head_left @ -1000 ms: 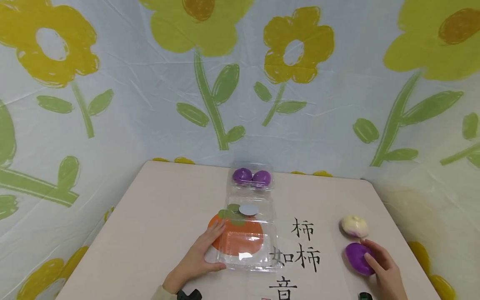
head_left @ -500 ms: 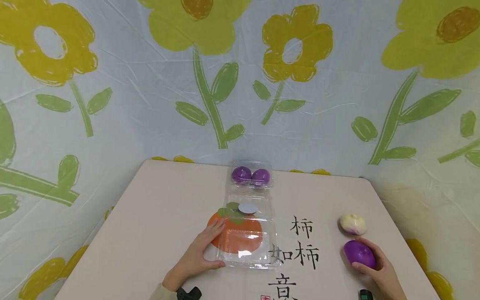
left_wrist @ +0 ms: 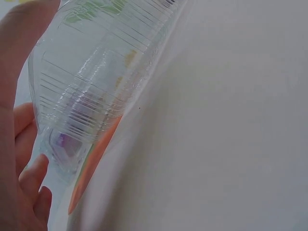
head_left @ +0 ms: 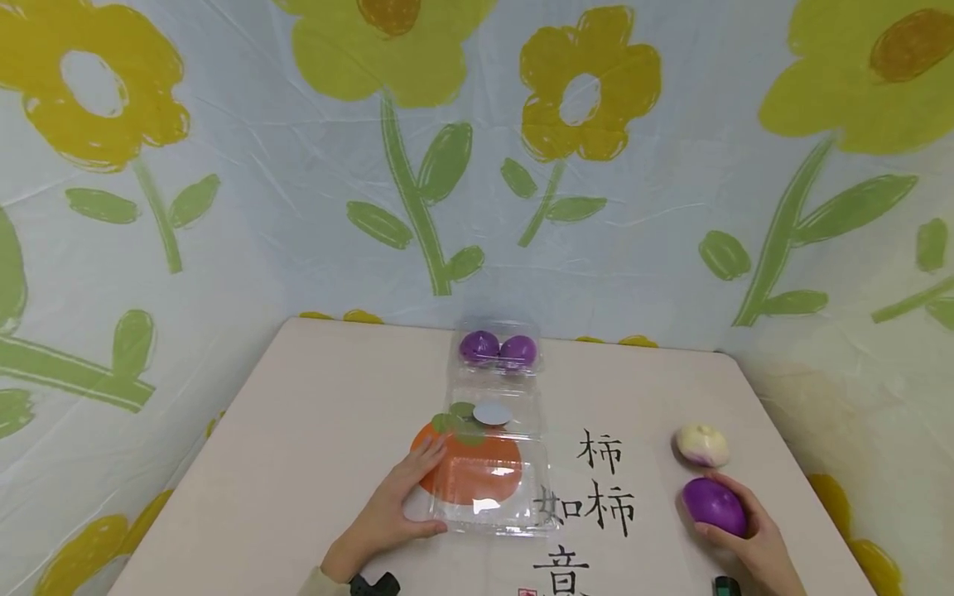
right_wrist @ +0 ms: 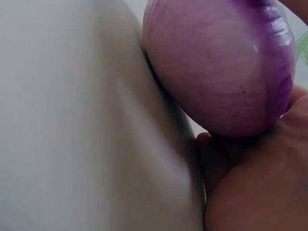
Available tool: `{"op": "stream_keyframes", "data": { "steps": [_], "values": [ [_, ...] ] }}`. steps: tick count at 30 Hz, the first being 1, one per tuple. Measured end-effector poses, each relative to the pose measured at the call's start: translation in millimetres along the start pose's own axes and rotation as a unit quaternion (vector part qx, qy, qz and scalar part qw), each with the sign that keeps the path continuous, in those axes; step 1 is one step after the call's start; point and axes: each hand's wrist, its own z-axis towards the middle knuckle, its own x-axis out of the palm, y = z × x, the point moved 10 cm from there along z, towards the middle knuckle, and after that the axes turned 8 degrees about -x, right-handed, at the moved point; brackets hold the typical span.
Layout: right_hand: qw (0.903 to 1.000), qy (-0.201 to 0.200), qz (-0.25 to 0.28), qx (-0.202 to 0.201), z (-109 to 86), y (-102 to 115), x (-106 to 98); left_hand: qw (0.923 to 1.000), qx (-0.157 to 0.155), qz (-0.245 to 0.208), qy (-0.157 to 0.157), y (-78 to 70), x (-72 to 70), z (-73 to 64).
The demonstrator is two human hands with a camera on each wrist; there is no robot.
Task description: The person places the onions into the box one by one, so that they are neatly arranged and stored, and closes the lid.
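Note:
My right hand [head_left: 760, 538] holds a glossy purple onion [head_left: 713, 506] low over the table's right side, thumb at its near side and fingers round its right. In the right wrist view the onion [right_wrist: 216, 62] shows pink-purple layers and a darker purple band. Just behind it lies a pale onion [head_left: 702, 446] with a purple patch. My left hand [head_left: 387, 505] rests at the left edge of a clear plastic box [head_left: 514, 520], its thumb by the near corner. Two more purple onions [head_left: 517, 353] sit in the clear plastic section at the table's far side.
The pale table mat [head_left: 328, 414] bears an orange persimmon print under the box and black characters [head_left: 611, 507] right of it. A white sticker [head_left: 492, 413] is on the plastic. A dark object [head_left: 726, 586] shows at the bottom edge. Flowered cloth [head_left: 298, 207] hangs behind.
My right hand has turned the onion slightly and taken it further into its grasp, the thumb shifting from its right side to its near side. The left hand has stayed at the box.

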Motion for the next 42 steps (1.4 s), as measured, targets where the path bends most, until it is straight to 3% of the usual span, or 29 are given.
{"op": "stream_keyframes", "data": {
  "steps": [4, 10, 21, 32, 42],
  "values": [
    [0.9999, 0.007, -0.014, 0.002, 1.3, 2.3, 2.7, 0.9999, 0.01, 0.001, -0.008, -0.5, -1.4, -1.3],
    [0.9988, 0.02, -0.026, 0.037, 3.0, 1.2, 8.1, 0.9998, 0.016, -0.007, -0.004, -0.9, -1.0, -1.6],
    [0.9994, 0.014, -0.027, 0.014, 10.5, 24.6, 16.3, 0.9998, 0.013, -0.013, 0.003, -3.3, 0.8, -1.0],
    [0.9965, -0.016, -0.002, -0.082, 24.2, 76.1, 26.9, 0.9997, 0.02, 0.0, -0.011, -7.6, 0.0, -5.3],
    [0.9971, 0.004, -0.006, -0.075, 34.1, 112.8, 46.2, 0.9995, 0.025, -0.009, -0.014, -11.2, -3.0, -4.8]
  ]
}}
